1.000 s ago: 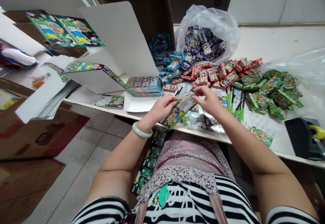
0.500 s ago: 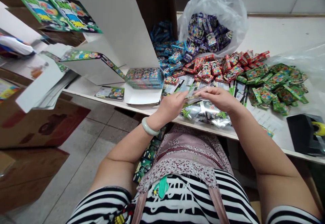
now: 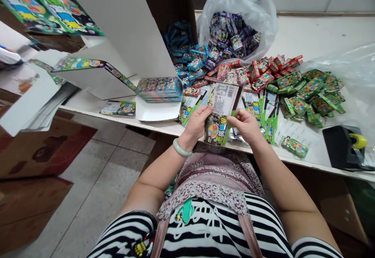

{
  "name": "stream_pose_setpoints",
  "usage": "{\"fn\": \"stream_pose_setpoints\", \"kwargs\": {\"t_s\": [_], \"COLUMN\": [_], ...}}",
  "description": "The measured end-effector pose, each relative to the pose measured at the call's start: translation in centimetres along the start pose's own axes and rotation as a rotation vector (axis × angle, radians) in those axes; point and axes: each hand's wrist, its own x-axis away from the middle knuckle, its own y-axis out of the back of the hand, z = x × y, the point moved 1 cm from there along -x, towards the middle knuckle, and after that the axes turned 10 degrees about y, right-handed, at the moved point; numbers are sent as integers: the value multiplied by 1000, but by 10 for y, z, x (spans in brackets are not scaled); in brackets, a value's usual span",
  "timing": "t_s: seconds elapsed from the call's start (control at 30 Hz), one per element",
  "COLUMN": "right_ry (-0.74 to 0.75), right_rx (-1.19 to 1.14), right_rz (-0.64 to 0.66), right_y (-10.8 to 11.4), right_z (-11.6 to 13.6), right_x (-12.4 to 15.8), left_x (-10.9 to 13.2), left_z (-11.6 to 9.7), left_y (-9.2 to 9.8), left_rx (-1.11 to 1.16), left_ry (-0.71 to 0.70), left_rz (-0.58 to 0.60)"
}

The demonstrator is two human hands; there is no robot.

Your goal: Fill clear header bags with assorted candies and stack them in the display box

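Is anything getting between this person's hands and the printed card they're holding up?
Nothing visible does. The left hand and the right hand are both directly on the printed card, one at each side, with nothing between them and it.

Nothing can be read clearly: the white label (image 3: 223,98) on the packet (image 3: 213,131) shows a barcode and tiny print, and the bold lettering on the green cards (image 3: 49,12) is too blurred.
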Motion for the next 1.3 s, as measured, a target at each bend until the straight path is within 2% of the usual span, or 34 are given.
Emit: {"fn": "stream_pose_setpoints", "kwargs": {"t_s": [0.07, 0.13, 0.27, 0.37, 0.43, 0.5, 0.53, 0.57, 0.7, 0.8, 0.87, 0.93, 0.97, 1.03, 1.1, 1.13, 1.2, 1.3], "right_ry": [-17, -48, -172, -220, -264, -302, -290, -246, 11, 79, 79, 44, 24, 26, 106, 148, 169, 47], "right_rx": [31, 40, -1, -13, -26, -22, -11, 5, 92, 149, 178, 198, 205, 232, 313, 354, 350, 182], "right_rz": [-81, -100, 47, 87, 176, 284, 285, 230, -134, -218, -206, -140, -99, -36, 3, 18, 25, 31], "right_y": [8, 14, 18, 20, 22, 26, 28, 31, 40, 39, 36, 34, 33, 32, 33, 34, 35, 36], "right_z": [0, 0, -7, -13, -15, -14, -12, -9, 7, 13, 14, 15, 17, 26, 38, 44, 52, 53], "right_x": [-1, 2, 15, 28, 38, 48, 52, 54, 59, 64, 69, 74, 76, 78, 76, 74, 69, 62], "left_x": [6, 16, 34, 32, 25, 17, 14, 14, 22, 32, 38, 44, 47, 50, 50, 49, 44, 39], "left_z": [6, 14, 34, 42, 42, 39, 37, 36, 36, 32, 27, 20, 16, 7, 0, -3, -7, -10], "left_y": [0, 2, 5, 2, -1, -5, -8, -12, -22, -19, -14, -11, -10, -10, -12, -14, -16, -16], "left_rx": [3, -41, 49, 138, 172, 202, 200, 185, 98, 55, 3, -55, -87, -151, -183, -176, -123, -32], "left_ry": [65, 120, 198, 294, 278, 202, 169, 145, 89, 60, 83, 81, 55, -34, -118, -136, -104, 23], "left_rz": [78, 129, 96, 199, 203, 129, 104, 106, 250, 304, 358, 384, 363, 243, 121, 98, 126, 196]}}
